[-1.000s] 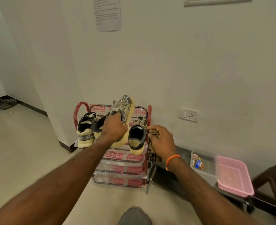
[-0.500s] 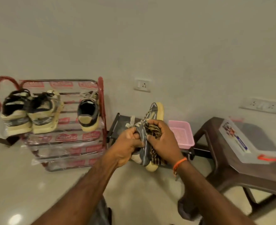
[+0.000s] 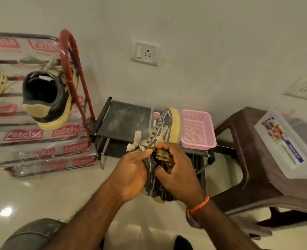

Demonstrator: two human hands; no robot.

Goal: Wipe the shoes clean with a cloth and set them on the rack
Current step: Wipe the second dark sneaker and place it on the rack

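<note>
At far left a shoe [image 3: 48, 98] sits on the red rack [image 3: 71, 69], while near centre the left hand [image 3: 131, 175] grips a grey, yellow-soled sneaker [image 3: 169, 127] as the right hand [image 3: 178, 170] clutches a patterned cloth [image 3: 164, 156] against it.

Both your bare forearms reach forward from the bottom of the view and meet at centre; your left hand [image 3: 131, 175] curls its fingers round the grey and yellow laced sneaker [image 3: 164, 134] from the left side; your right hand [image 3: 178, 175], an orange thread band at its wrist, pinches the brown patterned cloth [image 3: 164, 156] against that shoe, knuckles up, fingers bent.
</note>
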